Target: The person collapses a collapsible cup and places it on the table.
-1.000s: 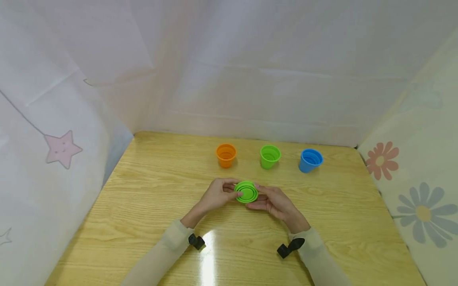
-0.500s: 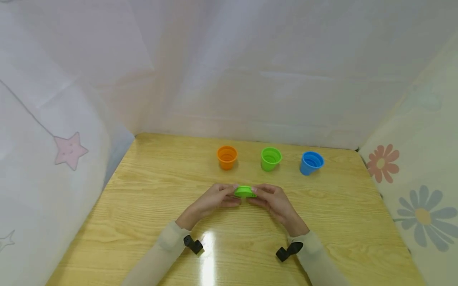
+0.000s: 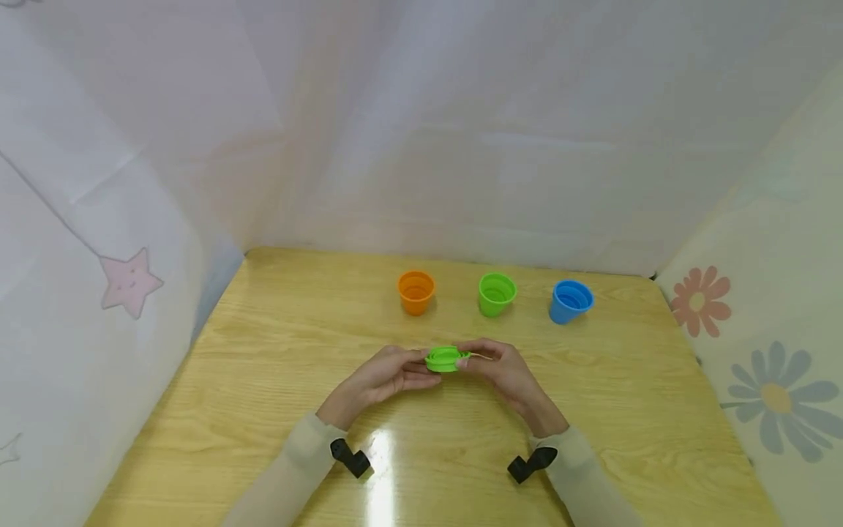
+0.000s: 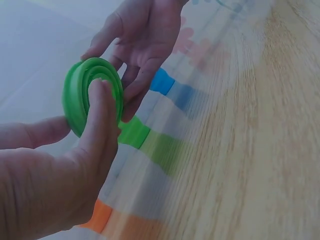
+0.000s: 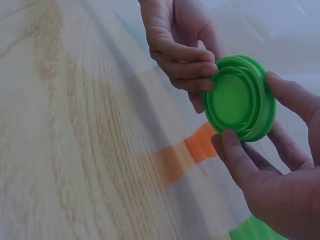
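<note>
A bright green collapsible cup (image 3: 443,359), folded flat into a disc of nested rings, is held above the table between both hands. My left hand (image 3: 385,377) pinches its left edge, thumb above and the other fingers below. At the opposite edge my right hand (image 3: 503,375) grips it between thumb and fingers. The right wrist view shows the disc's (image 5: 231,100) flat round centre and stepped rings, with fingertips of both hands on the rim. In the left wrist view the folded cup (image 4: 75,97) stands tilted, its rings facing the left hand's fingers.
Behind the hands, an orange cup (image 3: 416,293), a green cup (image 3: 497,295) and a blue cup (image 3: 571,301) stand expanded in a row on the wooden table (image 3: 276,329). Pale curtains (image 3: 461,146) hang behind the table and along its sides.
The folded green cup has been tilted from facing the head camera to nearly edge-on, then slightly back. Finger positions on its rim have shifted; the left hand has moved slightly left and down.
</note>
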Available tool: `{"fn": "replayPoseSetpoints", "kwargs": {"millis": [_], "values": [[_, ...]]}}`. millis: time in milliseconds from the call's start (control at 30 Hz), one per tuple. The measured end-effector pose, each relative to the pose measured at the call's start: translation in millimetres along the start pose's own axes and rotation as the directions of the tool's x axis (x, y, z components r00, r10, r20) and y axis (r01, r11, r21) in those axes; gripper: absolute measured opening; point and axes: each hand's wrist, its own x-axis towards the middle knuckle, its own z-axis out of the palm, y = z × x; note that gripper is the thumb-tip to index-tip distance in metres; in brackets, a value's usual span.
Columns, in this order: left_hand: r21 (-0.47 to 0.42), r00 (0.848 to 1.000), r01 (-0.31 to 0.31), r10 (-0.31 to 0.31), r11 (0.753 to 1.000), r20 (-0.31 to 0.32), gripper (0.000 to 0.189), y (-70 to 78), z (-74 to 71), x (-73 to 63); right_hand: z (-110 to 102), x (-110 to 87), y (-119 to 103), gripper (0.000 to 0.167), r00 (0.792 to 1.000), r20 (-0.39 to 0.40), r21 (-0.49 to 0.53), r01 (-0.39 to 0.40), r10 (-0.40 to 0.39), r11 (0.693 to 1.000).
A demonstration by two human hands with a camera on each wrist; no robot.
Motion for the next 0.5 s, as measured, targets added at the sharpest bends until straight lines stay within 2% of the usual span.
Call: {"fn": "replayPoseSetpoints", "kwargs": {"millis": [100,233,500], "values": [[0.017,1.0,-0.028,0.029,0.999,-0.011,0.042,-3.3,-2.8,-1.3,1.4,1.1,3.5,0.056,1.0,0.028,-0.018,-0.01,0.01,1.0],[0.093,0.998,-0.059,0.06,0.994,-0.017,0.042,-6.8,-4.1,-0.4,1.0,0.9,5.7,0.062,0.999,0.023,0.009,-0.025,0.025,1.0],[0.19,0.996,-0.068,0.078,0.979,-0.042,0.042,-4.2,-3.2,6.7,-7.4,2.4,1.7,0.051,0.992,-0.029,0.117,-0.118,0.122,0.986]]}}
